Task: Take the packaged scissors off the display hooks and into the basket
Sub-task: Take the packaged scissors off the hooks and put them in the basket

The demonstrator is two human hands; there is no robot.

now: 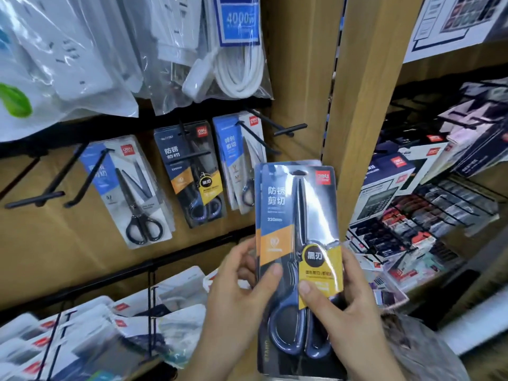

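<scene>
Fibreboard panel point(68, 257), matt brown and flat, spreading left of wooden post point(365, 92); post tall, square-edged, pale-grained. High on left of post, clear plastic bags point(242, 78), crinkled and glossy, with white power strips and a coiled white cable inside. Right of post, shelved cardboard boxes point(398, 171), rectangular, printed dark blue and white with red logo squares.

Low against left edge of post and partly overlapping it, held pack point(277, 204): long rectangular blister card, off the hooks, upright with a slight tilt. Navy print with orange band and yellow label under shiny moulded plastic catching glare. Inside, slim black blades pointing up and blue oval handle loops at bottom.

Further left of post, three hanging packs point(192, 171) in a row on panel. Outer two blue-and-white, middle one navy like held pack, each with scissors point-up.

Left hand point(242, 298) pinching held pack's lower left edge, thumb flat on front, fingers curled behind. Right hand point(349, 306) gripping lower right edge, thumb pressed on yellow label, fingers wrapped round back.

Black metal hooks point(291, 127) jutting from panel close to left of post, thin straight rods with short crossbar tips.
</scene>
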